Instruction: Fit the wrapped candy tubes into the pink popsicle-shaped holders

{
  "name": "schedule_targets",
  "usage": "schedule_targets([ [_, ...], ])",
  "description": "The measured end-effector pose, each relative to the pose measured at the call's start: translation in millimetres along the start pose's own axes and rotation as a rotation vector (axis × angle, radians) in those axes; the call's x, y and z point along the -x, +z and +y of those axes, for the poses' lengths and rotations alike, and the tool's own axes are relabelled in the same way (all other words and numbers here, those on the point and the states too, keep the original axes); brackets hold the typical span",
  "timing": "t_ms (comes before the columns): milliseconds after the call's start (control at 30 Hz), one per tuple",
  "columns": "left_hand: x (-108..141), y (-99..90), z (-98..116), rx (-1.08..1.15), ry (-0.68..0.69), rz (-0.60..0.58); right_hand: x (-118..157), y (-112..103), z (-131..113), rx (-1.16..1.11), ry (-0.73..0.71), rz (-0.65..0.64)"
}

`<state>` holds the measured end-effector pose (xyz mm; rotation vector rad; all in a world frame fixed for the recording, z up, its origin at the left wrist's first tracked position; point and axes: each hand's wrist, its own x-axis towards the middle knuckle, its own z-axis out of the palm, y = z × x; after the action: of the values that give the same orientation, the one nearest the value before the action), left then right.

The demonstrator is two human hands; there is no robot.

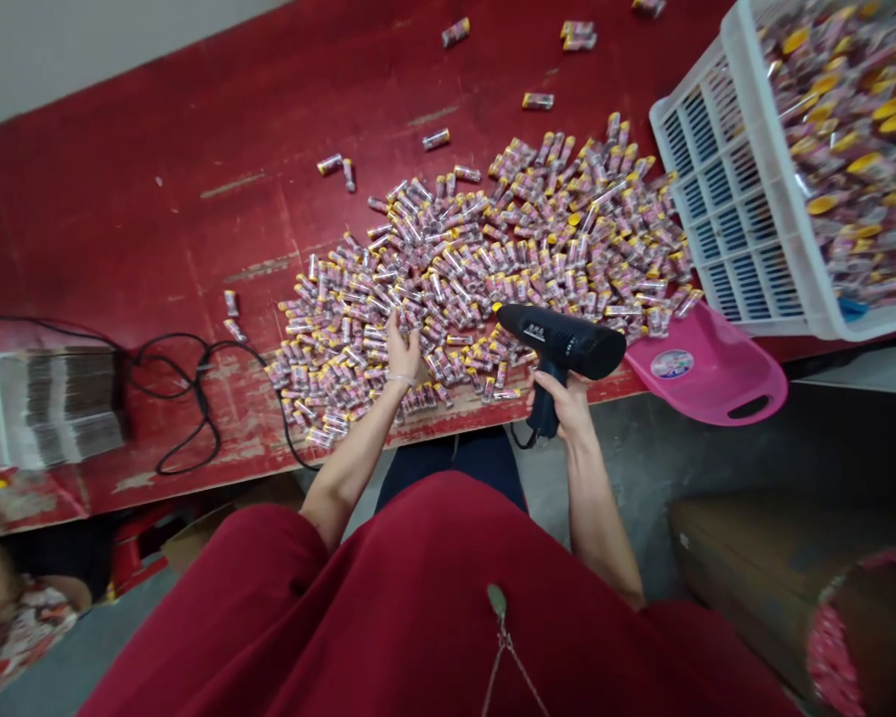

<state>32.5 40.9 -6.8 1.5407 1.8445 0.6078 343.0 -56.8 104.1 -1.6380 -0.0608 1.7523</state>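
Note:
My right hand [567,400] is wrapped around the grip of a black heat gun [560,339], its barrel pointing left above the table's front edge. My left hand [403,354] reaches into a wide heap of small clear tubes [463,264] with yellow caps and pinkish labels. Its thumb and forefinger look spread apart among the tubes, and nothing plainly sits between them. The tubes lie mostly on their sides, in a loose layer across the red table [141,209].
A white plastic crate [747,199] full of similar tubes is tilted at the right. Beside it, a pink scoop [717,368] overhangs the table edge. Black cable [201,398] loops at left, near stacked flat bundles [45,408]. Parts of other people show at both lower corners.

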Motion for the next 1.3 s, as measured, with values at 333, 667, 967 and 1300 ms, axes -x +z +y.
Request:
schedule_targets([
  [333, -32.2, 66.6, 50.8, -0.501, 0.537, -0.579, 1.6, -45.4, 0.5, -0.049, -0.083, 0.24],
  [667, -154.7, 189.2, 89.4, -0.555, 0.852, -1.082, 7.7, -69.3, 6.2, -0.075, -0.031, 0.292],
  [967, -175.8, 131.5, 57.1, -0.553, 0.424, -0.816, -32.2, -49.3, -4.6, -0.075, 0.027, 0.143],
  [1300, -119.9, 68.6, 50.1, -0.252, 0.217, -0.311, -51.9, -15.0, -19.3, 0.029, -0.003, -0.034],
])
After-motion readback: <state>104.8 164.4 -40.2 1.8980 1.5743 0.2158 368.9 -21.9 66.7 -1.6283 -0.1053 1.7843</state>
